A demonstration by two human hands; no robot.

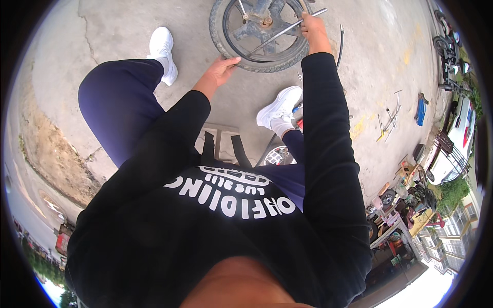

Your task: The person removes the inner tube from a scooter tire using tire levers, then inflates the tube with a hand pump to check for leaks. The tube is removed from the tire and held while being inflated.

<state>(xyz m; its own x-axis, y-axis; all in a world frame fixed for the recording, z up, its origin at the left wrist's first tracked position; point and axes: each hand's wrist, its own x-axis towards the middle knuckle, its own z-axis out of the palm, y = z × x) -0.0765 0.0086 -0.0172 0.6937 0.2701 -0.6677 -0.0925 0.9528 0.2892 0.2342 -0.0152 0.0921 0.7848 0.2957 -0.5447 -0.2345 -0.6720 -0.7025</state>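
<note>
Black, white-printed top (231, 241) lies nearest; the right hand (314, 32) clamps its fingers on a long silvery metal bar (280, 36) over a dusty black-tyred wheel (269, 66); the left hand (221, 71) touches its edge, finger closure unclear.

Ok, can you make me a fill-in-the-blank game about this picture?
The right hand grips a metal bar slanting across the spoked ____.
The left hand is at the round rubber ____.
Both shoes are coloured ____.
The sleeves are coloured ____.

Missing words: wheel; tire; white; black.
</note>
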